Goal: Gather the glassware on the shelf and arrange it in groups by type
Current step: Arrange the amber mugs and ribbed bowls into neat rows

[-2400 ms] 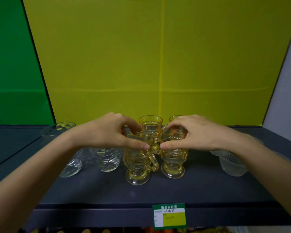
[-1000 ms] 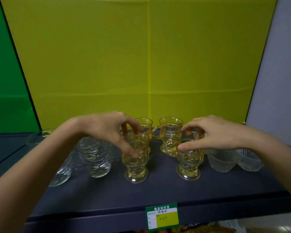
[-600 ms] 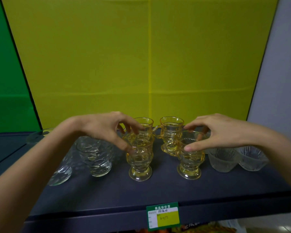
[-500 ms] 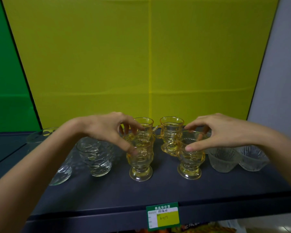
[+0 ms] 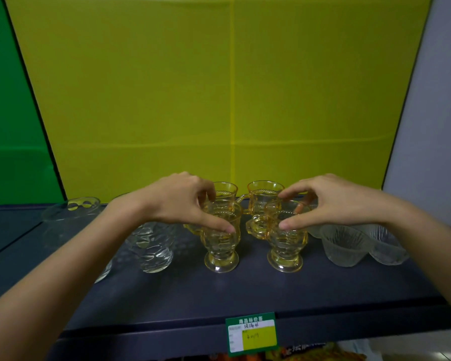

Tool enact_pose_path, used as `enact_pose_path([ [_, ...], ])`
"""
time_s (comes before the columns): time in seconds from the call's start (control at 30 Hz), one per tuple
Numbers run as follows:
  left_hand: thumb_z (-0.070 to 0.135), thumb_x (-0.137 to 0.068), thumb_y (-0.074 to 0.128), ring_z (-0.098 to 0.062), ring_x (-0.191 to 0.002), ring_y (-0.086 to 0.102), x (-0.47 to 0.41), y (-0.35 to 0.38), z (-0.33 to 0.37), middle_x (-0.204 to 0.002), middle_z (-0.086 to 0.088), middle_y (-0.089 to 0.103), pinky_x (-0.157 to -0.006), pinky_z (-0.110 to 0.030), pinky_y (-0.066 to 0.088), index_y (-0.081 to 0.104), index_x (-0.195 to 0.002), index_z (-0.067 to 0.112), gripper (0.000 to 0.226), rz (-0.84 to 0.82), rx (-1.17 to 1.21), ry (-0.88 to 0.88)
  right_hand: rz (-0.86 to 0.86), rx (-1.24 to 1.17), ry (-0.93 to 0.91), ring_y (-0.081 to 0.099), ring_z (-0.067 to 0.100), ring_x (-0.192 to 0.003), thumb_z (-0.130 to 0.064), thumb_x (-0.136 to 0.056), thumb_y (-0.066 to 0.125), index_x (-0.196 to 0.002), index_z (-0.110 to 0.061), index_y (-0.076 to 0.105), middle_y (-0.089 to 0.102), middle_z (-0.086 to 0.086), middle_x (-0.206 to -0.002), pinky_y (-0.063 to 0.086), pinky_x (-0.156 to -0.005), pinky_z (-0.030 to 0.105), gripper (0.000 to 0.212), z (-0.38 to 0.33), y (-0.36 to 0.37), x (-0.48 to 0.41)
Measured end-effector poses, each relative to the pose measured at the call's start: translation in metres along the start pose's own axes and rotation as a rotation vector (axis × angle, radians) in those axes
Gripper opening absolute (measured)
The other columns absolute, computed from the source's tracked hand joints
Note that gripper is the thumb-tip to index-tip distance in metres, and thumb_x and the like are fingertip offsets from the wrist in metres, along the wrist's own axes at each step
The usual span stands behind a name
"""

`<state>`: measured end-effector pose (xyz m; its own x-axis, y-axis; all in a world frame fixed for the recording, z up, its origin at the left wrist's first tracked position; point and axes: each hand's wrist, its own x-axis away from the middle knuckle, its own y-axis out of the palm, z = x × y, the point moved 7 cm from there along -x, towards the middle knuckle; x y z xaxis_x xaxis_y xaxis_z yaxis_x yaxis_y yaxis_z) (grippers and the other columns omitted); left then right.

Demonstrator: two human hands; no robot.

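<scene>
Amber mugs (image 5: 221, 241) rims under hand (image 5: 182, 201), far-left glass (image 5: 71, 217) faint

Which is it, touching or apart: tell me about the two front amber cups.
Apart. The head view shows bare shelf between the left front amber cup and the right front amber cup.

We are seeing glossy amber pressed-glass mugs (image 5: 221, 238) with ribbed, faceted walls; at their nine o'clock, clear dimpled glass tumblers (image 5: 151, 246) are glinting. At three o'clock, frosted ribbed glass bowls (image 5: 344, 244) are looking matt. The shelf (image 5: 245, 295) is showing a smooth, matt, dark finish, perhaps painted metal.
</scene>
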<state>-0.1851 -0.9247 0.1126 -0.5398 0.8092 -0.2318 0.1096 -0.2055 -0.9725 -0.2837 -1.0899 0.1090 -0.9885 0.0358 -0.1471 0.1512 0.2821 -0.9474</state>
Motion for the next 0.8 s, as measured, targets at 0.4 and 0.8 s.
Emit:
enact_pose_path([
  [0.4,0.095,-0.035,0.038,-0.016,-0.070,0.057,-0.0002,0.0025,-0.0019,-0.075,0.004,0.064,-0.067,-0.032,0.047,0.059,-0.092,0.025,0.093,0.033,-0.002,-0.031,0.042,-0.048,-0.011,0.063,0.003,-0.095,-0.072,-0.045,0.060,-0.120,-0.028,0.060,0.065,-0.009,-0.115,0.046,-0.089,0.025,0.087,-0.0054,0.0040,-0.0071],
  [0.8,0.096,-0.044,0.029,-0.019,-0.077,0.055,0.0084,-0.0012,0.0014,-0.094,0.005,0.065,-0.075,-0.034,0.047,0.055,-0.103,0.027,0.096,0.055,-0.059,-0.027,0.090,-0.004,0.007,0.060,0.006,-0.099,-0.071,-0.050,0.056,-0.123,-0.025,0.057,0.055,-0.012,-0.120,0.043,-0.085,0.021,0.085,-0.0051,-0.0010,0.0010],
])
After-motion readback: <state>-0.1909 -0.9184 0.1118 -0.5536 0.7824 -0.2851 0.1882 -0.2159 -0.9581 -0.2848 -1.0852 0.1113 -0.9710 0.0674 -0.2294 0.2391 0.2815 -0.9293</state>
